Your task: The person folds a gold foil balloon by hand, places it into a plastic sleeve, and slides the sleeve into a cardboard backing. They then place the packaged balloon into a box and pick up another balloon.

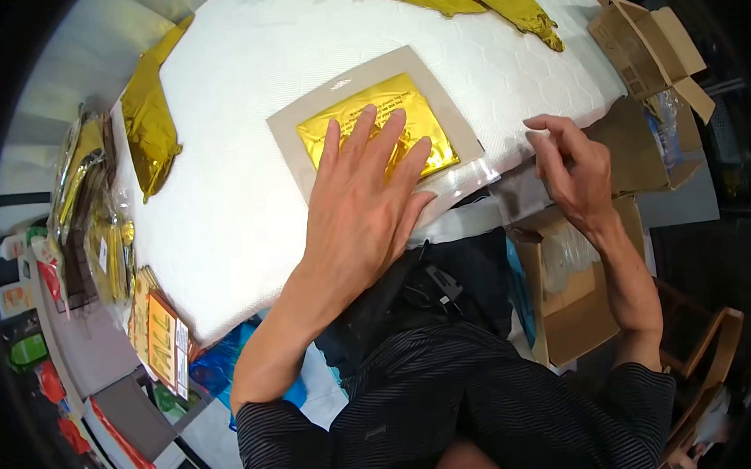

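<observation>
My left hand (361,197) lies flat with fingers spread on a folded gold foil packet (434,140). The packet sits on a grey card backing (291,125) inside a clear plastic bag (461,189), with small warning print across its upper part. The bag's clear flap hangs at the mattress-like white surface's near edge. Off to the right, my right hand (575,171) hovers by that edge, fingers loosely bent, thumb apart from the forefinger, nothing visible in it.
Gold foil pieces lie on the white quilted surface (230,157), one at the left (148,119), others at the far side (500,11). Bagged gold items (107,238) hang at left above cards marked FALL (163,332). Open cardboard boxes (576,309) stand at right.
</observation>
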### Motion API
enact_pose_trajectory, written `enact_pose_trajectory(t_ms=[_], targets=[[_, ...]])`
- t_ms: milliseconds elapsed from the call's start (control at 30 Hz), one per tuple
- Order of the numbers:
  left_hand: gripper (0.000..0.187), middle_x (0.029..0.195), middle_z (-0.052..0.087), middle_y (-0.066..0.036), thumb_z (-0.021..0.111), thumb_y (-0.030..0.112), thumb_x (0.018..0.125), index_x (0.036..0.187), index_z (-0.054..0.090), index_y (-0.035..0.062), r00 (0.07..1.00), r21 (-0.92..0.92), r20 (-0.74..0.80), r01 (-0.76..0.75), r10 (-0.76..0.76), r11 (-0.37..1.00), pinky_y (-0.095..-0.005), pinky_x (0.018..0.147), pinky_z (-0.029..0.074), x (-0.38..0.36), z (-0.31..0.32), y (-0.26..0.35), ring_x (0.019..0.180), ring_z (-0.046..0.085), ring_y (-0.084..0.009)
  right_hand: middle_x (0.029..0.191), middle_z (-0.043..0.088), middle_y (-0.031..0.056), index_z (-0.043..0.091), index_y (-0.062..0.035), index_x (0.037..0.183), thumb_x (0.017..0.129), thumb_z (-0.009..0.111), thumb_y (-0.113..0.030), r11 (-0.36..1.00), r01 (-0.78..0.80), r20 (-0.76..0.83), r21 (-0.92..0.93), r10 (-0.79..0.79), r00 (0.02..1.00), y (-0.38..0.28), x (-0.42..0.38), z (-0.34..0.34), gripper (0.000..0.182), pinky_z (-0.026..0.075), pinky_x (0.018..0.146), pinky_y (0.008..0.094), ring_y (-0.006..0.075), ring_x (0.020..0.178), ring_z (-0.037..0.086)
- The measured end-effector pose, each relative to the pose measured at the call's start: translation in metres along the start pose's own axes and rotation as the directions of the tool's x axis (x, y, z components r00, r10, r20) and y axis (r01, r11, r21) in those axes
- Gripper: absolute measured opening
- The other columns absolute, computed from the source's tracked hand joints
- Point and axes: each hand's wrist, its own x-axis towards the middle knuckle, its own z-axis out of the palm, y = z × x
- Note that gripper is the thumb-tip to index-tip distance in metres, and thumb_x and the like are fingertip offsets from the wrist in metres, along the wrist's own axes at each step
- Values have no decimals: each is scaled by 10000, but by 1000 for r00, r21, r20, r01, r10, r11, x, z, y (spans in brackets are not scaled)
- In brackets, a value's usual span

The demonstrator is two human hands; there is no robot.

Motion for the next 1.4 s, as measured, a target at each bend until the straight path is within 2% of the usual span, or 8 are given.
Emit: enact_pose_trajectory(t_ms=[167, 300, 433, 500, 533, 767, 1067, 1400], targets=[[468, 1432, 575, -217, 764, 249, 917, 1336, 665, 65, 999, 0, 16, 37, -37, 999, -598, 1179, 352, 10, 13, 2, 1376, 503, -433, 659, 592, -22, 661, -11, 1231, 1083, 583, -168, 798, -515, 260, 312, 450, 854, 13, 8, -1, 229, 393, 530, 234, 51, 544, 477], [441, 1376, 631, -206, 775, 217, 903, 1304, 689, 57, 997, 12, -5, 77, -77, 997, -551, 1160, 402, 16, 20, 2, 1345, 553, -417, 692, 610, -10, 630, -7, 1287, 1083, 582, -177, 736, -544, 265, 403, 475, 839, 34, 2, 4, 270, 414, 552, 226, 43, 577, 496], [404, 1323, 653, -217, 751, 220, 916, 1272, 707, 34, 995, 4, -44, 87, -87, 996, -526, 1138, 418, 17, 25, 1, 1308, 571, -420, 884, 695, 66, 625, -5, 1315, 1021, 671, -135, 852, -493, -40, 175, 507, 861, 48, -1, -1, 324, 534, 778, 297, 148, 847, 662], [399, 1326, 661, -207, 774, 183, 893, 1260, 709, 43, 994, 16, -53, 99, -98, 995, -507, 1129, 438, 20, 24, 5, 1299, 590, -411, 1126, 701, 145, 657, -9, 1277, 928, 750, -57, 893, 9, -216, -451, -119, 969, 45, -3, -5, 364, 530, 950, 396, 295, 1085, 664], [400, 1328, 670, -198, 796, 146, 869, 1248, 712, 52, 992, 29, -69, 107, -105, 994, -488, 1120, 458, 21, 24, 6, 1290, 609, -403, 1329, 643, 190, 684, -29, 1245, 841, 797, -4, 927, -4, -212, -376, -82, 974, 45, -8, -4, 420, 495, 1044, 456, 386, 1242, 600], [398, 1327, 671, -192, 797, 129, 860, 1246, 726, 67, 991, 56, -109, 84, -78, 995, -495, 1106, 468, 23, 27, 14, 1278, 613, -402, 1434, 625, 147, 670, -82, 1291, 821, 819, -83, 900, 407, 108, -155, -394, 913, 22, -4, 12, 493, 435, 1147, 537, 402, 1357, 555], [325, 1279, 708, -141, 802, 98, 823, 1147, 782, 116, 987, 46, -153, 47, -39, 998, -463, 1047, 517, 24, 38, 9, 1214, 666, -363, 1546, 547, 103, 599, -93, 1419, 788, 820, -308, 907, 416, 280, -65, -383, 880, 11, -1, 33, 703, 318, 1233, 581, 358, 1455, 478], [357, 1304, 690, -158, 796, 88, 815, 1171, 761, 87, 985, -2, -157, 67, -66, 998, -465, 1047, 517, 20, 38, 10, 1237, 651, -372, 1541, 542, 107, 590, -82, 1424, 750, 878, -190, 911, 404, 285, -81, -367, 885, 7, -2, 34, 741, 342, 1226, 561, 339, 1449, 480]])
